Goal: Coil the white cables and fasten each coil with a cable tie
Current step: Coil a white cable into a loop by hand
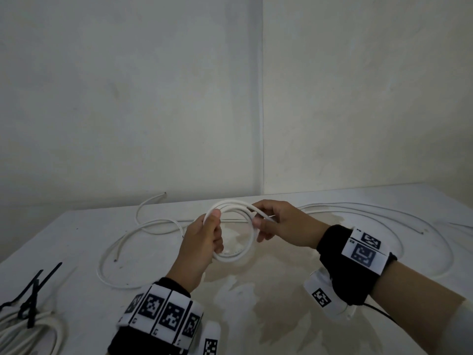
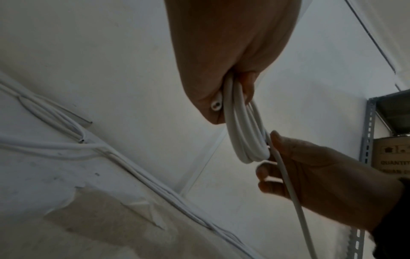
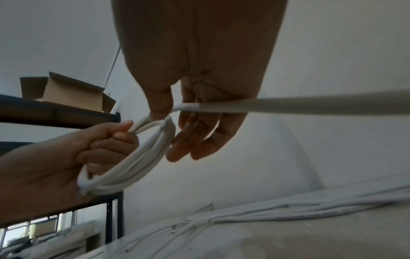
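Note:
A small coil of white cable [image 1: 238, 255] is held above the white table [image 1: 294, 316]. My left hand [image 1: 213, 230] grips the coil's left side, fingers curled round the loops [image 3: 142, 161]. My right hand [image 1: 263, 226] pinches the coil's right side with thumb and fingers. The cable's loose tail [image 3: 310, 103] runs across that palm and off to the right. From the left wrist, the loops [image 2: 244, 136] hang out of the left fist with one cut end showing, and the right hand [image 2: 310, 175] meets them below.
Loose white cables lie on the table at left [image 1: 122, 242] and right [image 1: 384, 213]. A tied coil [image 1: 30, 331] and black cable ties [image 1: 35, 285] sit at the near left edge. A wall stands close behind. A shelf with a cardboard box [image 3: 66, 94] is beside the table.

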